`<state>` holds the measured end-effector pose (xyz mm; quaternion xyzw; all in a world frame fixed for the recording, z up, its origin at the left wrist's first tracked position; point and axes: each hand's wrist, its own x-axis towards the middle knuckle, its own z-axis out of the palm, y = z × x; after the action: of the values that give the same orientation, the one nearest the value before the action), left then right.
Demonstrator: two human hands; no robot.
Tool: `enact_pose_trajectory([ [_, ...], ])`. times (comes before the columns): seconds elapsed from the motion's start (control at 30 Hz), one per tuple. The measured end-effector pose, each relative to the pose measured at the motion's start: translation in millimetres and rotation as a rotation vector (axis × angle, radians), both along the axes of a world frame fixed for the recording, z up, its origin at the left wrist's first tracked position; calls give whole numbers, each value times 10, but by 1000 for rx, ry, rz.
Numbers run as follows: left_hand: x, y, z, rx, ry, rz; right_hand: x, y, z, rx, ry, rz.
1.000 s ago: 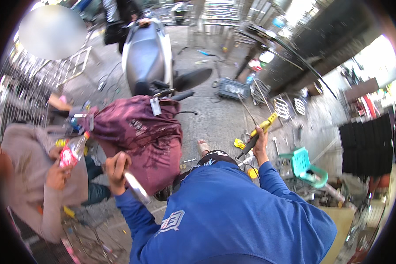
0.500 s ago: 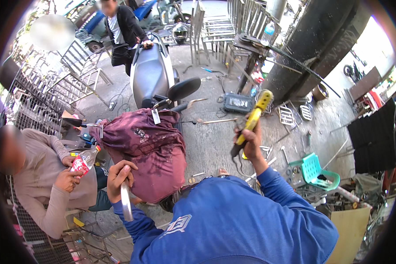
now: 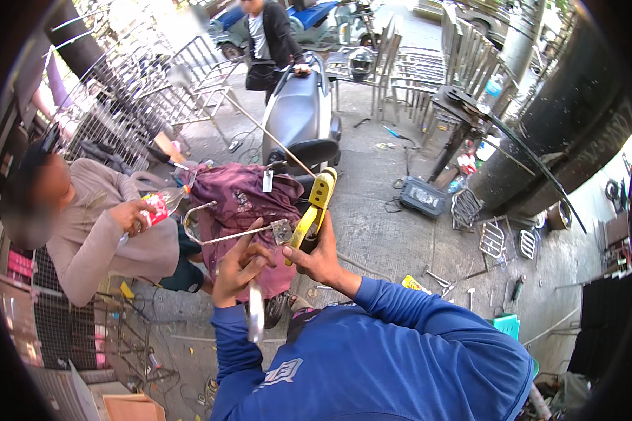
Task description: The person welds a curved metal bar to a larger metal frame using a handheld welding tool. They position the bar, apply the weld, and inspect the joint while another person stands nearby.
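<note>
My right hand [image 3: 321, 254] grips a yellow welding electrode holder [image 3: 307, 226] with holes in its jaw end. A long thin welding rod [image 3: 267, 135] sticks out of that end toward the upper left. My left hand [image 3: 242, 268] has its fingers partly curled round a shiny metal bar [image 3: 256, 316], whose end hangs below the palm. Between my hands is a thin bent metal rod [image 3: 233, 238] with a small square plate [image 3: 282, 231] at its end, close beside the holder. Whether a hand holds this rod, I cannot tell.
Ahead stands a motorcycle [image 3: 295, 116], its front draped with a maroon cloth [image 3: 235, 200]. A person [image 3: 98, 203] at left holds a bottle [image 3: 163, 205]; another person [image 3: 270, 42] stands by the seat. A dark case [image 3: 423, 195], tools and metal chairs [image 3: 418, 74] are around.
My right hand has brought the electrode holder left, close to my left hand. The bent rod with the plate now shows between them. The view has shifted, moving the surroundings rightward.
</note>
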<state>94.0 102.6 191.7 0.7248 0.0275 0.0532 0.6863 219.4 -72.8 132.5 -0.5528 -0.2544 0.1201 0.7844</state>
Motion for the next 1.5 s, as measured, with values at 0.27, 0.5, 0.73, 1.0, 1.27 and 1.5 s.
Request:
enact_pose_trajectory([
  [0.27,108,-130,-298,5,-133,191,-169,19,-114,-127,-153,29],
  [0.5,278,-22,-679,-227,-219,55,-273,100,-155,-69,18,66],
  [0.73,416,313,-910,-240,-197,-38,-324,324,-366,-120,170,117],
  [1.0,561,359,-1164,-260,-261,-83,-320,355,-479,-138,212,105],
  [1.27,585,201,-1086,-417,-183,16,18,391,-479,-114,163,152],
  [1.5,755,-225,-969,-554,-133,395,499,177,-528,-347,-108,265],
])
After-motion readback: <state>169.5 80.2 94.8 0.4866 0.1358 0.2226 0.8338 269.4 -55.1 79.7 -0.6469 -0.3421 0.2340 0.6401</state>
